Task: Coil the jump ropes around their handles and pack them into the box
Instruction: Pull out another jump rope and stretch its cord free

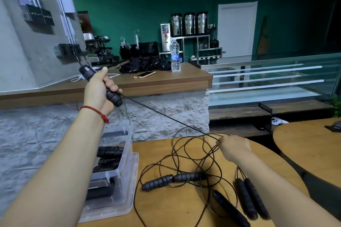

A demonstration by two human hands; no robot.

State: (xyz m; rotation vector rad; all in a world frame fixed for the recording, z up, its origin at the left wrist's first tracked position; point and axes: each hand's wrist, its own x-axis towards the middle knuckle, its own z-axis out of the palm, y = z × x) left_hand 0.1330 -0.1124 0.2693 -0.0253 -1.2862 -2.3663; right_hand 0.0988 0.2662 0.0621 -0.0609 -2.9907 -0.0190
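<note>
While my left hand (96,86) lifts a pair of handles (103,85), fingers clamped around them, my right hand (233,146) pinches the taut rope (166,116) above the tabletop (166,206), ready, I judge, to begin winding before packing the box (118,180).

1. My left hand (97,88) is raised toward ten o'clock, arm stretched out, fingers wrapped in a fist, a red string at the wrist.
2. My right hand (233,146) reaches low toward two o'clock, knuckles up, fingertips pinched together.
</note>
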